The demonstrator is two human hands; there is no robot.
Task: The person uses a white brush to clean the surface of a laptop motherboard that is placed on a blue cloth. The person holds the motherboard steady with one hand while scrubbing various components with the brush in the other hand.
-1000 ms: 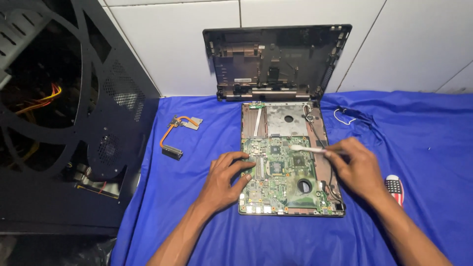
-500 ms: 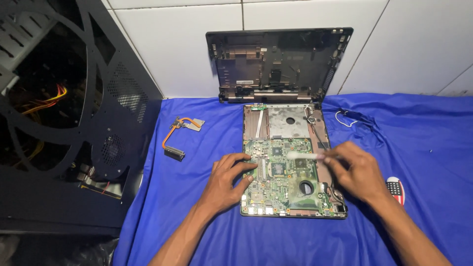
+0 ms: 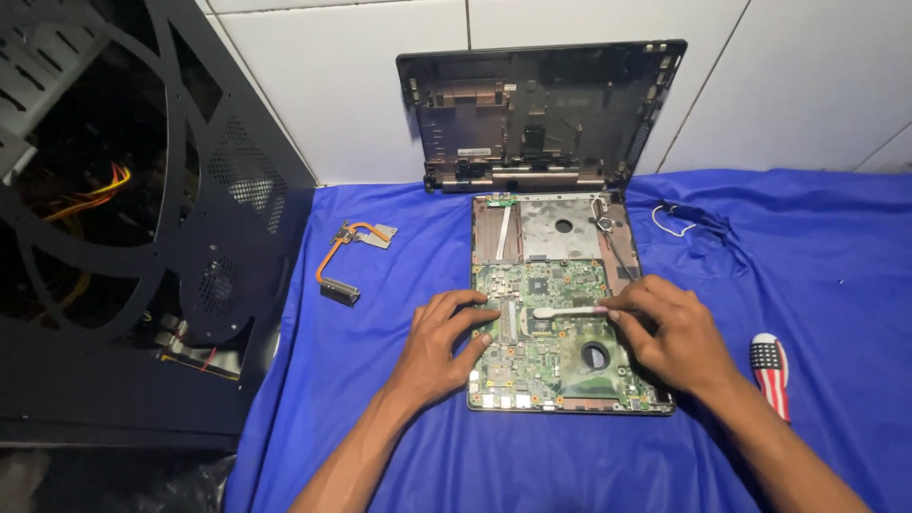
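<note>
**Green board under both your hands**

Green motherboard (image 3: 556, 347) sits bare in the opened laptop base (image 3: 567, 228), flat on the blue cloth (image 3: 380, 408) over the table. Your right hand (image 3: 670, 334) holds a thin white swab-like stick (image 3: 568, 311); fingers pinched tight on its right end, the rounded tip pointing left and lying over the middle of the board. Can't tell if the tip touches a chip. Your left hand (image 3: 439, 347) rests on the board's left edge, fingers spread and loosely curled, pressing down, gripping nothing.

Round fan cutout (image 3: 595, 356) is just below the stick, beside your right hand. Detached laptop shell (image 3: 541, 114) leans upright against the tiled wall (image 3: 332, 85), right behind the base. Copper heat pipe (image 3: 344, 258) with its metal plate lies on the cloth, left of the base, well apart from your left hand. Striped screwdriver handle (image 3: 769, 372) lies on the cloth, just right of your right forearm. Thin loose cable (image 3: 676, 220) is up right, near the base's corner. Black PC case (image 3: 123, 247) stands open on the far left.
</note>
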